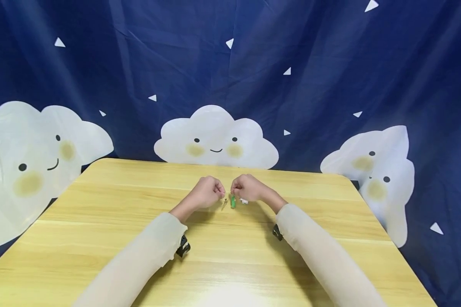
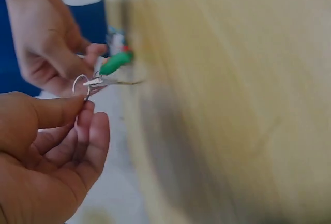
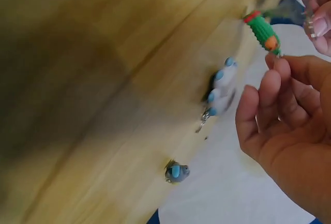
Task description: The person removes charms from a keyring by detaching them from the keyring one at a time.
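Above the far part of the table, my left hand (image 1: 208,192) pinches a silver key ring (image 2: 75,83) between thumb and fingers. A thin metal piece, like a key (image 1: 224,204), hangs from it. Close beside it, my right hand (image 1: 249,187) holds a small green charm (image 3: 261,31) by the metal link at its top. The charm has an orange patch and a red end, and it dangles below the fingertips. In the left wrist view the ring and charm overlap, and I cannot tell whether they are joined.
On the wooden table (image 1: 230,243) lies a white charm with blue ends (image 3: 223,87) and a short chain, just below my right hand. A small grey charm with a blue patch (image 3: 177,172) lies farther along. A dark blue curtain (image 1: 230,76) hangs behind the table.
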The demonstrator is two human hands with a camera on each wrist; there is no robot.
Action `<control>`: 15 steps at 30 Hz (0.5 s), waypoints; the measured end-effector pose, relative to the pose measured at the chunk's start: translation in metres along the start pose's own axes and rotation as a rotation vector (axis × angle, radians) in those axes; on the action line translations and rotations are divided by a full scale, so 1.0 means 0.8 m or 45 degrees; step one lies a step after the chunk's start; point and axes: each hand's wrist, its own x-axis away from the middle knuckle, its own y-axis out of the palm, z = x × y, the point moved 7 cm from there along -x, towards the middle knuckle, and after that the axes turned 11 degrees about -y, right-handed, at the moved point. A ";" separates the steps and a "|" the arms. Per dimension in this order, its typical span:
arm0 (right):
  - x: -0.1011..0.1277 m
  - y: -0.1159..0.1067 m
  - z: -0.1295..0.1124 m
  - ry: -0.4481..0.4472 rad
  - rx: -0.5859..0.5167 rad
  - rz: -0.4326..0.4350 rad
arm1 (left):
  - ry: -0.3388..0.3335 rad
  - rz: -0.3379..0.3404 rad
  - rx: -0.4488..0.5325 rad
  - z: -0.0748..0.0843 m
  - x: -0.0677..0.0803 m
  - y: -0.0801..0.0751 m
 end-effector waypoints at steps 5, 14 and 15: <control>-0.019 -0.002 0.015 0.026 0.173 0.026 | -0.076 0.071 -0.010 -0.020 -0.030 0.000; -0.032 0.004 0.038 0.113 0.176 -0.019 | -0.184 0.089 -0.045 -0.042 -0.060 -0.007; -0.032 0.003 0.040 0.127 0.182 -0.015 | -0.189 0.088 -0.051 -0.042 -0.062 -0.008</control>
